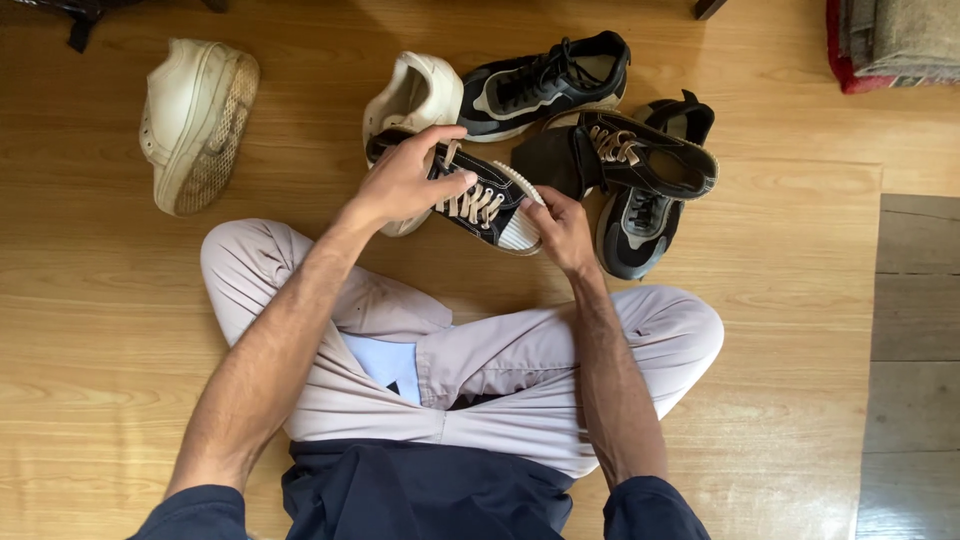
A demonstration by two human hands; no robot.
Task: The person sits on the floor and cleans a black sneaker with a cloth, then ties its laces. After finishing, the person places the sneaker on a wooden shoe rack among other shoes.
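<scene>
The person sits cross-legged on the wooden floor (100, 330) in pale trousers (500, 370), with a small heap of shoes just past the knees. No boxes, labels or signs show among them; at the top right corner lies a folded stack of grey and red cloth (895, 40), and a darker grey mat (915, 370) borders the floor on the right. Both hands are on one shoe, a black canvas sneaker (485, 205) with beige laces and a white ribbed toe cap, held just above the floor in front of the crossed legs, toe pointing toward the person's right. The left hand (405, 185) wraps over its heel end, fingers curled around the upper and the thumb (450, 185) pressed near the laces. The right hand (562, 228) pinches the toe end, fingertips closed on the white rubber rim. Touching the held shoe from behind is a white sneaker (415, 100) tipped on its side. Beyond it rests a black and grey running shoe (545, 85), and to the right sits the matching black canvas sneaker (625, 155), lying across a second black and grey running shoe (645, 215). Well apart, at the upper left, another white sneaker (195, 120) lies on its side with its worn sole turned outward.
</scene>
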